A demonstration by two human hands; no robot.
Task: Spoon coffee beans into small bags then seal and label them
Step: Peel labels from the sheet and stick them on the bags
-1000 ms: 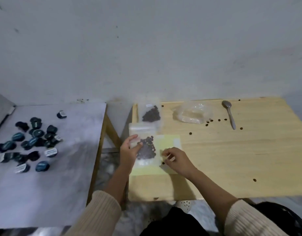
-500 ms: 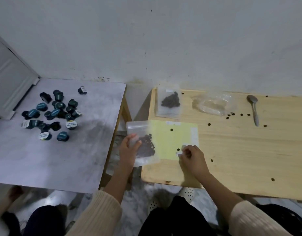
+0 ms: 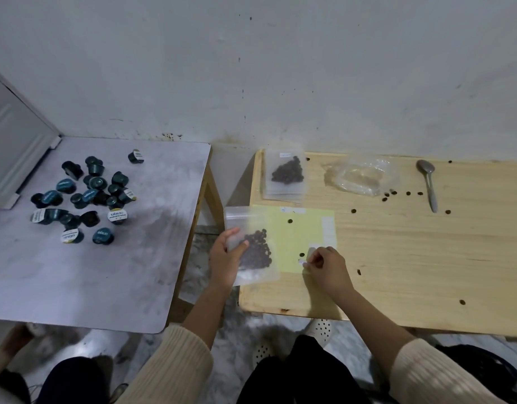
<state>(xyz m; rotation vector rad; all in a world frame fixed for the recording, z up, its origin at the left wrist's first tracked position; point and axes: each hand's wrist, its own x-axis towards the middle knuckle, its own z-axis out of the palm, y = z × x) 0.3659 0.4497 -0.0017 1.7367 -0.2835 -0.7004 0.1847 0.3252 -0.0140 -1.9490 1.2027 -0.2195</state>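
My left hand [image 3: 226,258] grips a small clear bag of coffee beans [image 3: 256,252] at the wooden table's left edge, thumb on its front. My right hand [image 3: 327,266] pinches a small white label [image 3: 302,261] at the lower right of a yellow label sheet [image 3: 298,237] lying on the table. A second labelled bag of beans [image 3: 286,174] lies on a stack of bags at the back left. A crumpled clear plastic bag [image 3: 360,176] and a metal spoon [image 3: 427,182] lie further back.
Loose beans [image 3: 397,195] are scattered over the wooden table [image 3: 426,258]. To the left stands a grey table [image 3: 91,272] carrying several dark coffee capsules [image 3: 85,196]. A gap separates the tables. Another person's limbs show at the lower left.
The camera has swung left and down. My left hand has drawn the bean bag left, partly off the table edge. My right hand stays at the label sheet's lower corner.
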